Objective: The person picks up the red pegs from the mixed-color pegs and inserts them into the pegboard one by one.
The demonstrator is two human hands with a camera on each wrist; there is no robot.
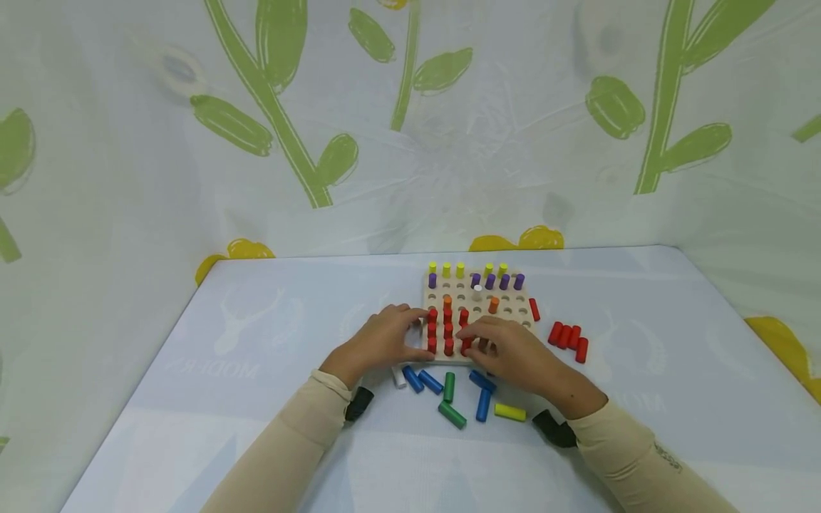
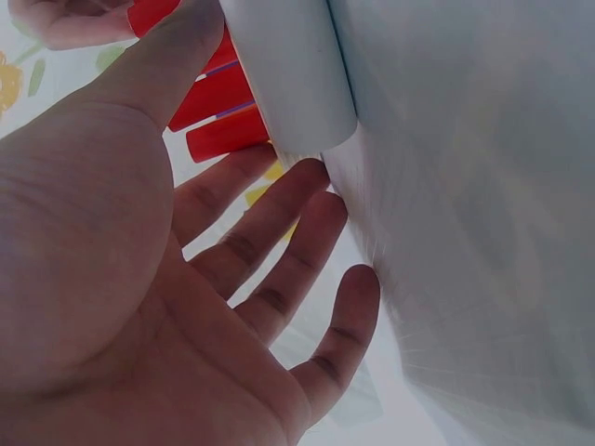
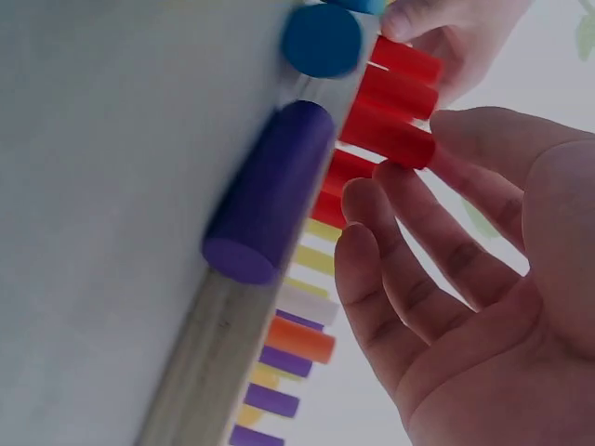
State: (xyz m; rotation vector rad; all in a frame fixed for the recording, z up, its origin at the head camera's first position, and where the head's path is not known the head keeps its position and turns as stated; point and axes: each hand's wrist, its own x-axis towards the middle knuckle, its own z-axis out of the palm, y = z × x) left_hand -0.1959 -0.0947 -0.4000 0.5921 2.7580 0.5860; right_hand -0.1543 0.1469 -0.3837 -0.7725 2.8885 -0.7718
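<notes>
A wooden pegboard (image 1: 442, 362) lies on the table, with a block of red pegs (image 1: 448, 330) standing upright at its front left. My left hand (image 1: 381, 340) rests along the board's left edge, its thumb by the front corner and its fingers spread in a loose curve. With thumb and fingertips, my right hand (image 1: 513, 353) pinches an upright red peg (image 3: 389, 136) at the front of the third column. Farther back stand yellow pegs (image 1: 446, 270), purple pegs (image 1: 490, 281), a white peg (image 1: 477, 292) and two orange pegs (image 1: 493, 305).
In front of the board lie loose blue pegs (image 1: 431, 382), green pegs (image 1: 452, 415), a yellow peg (image 1: 509, 412) and a white peg (image 1: 399, 377). Several loose red pegs (image 1: 565, 337) are to the right. One more red peg (image 1: 534, 309) lies beside the board's right edge.
</notes>
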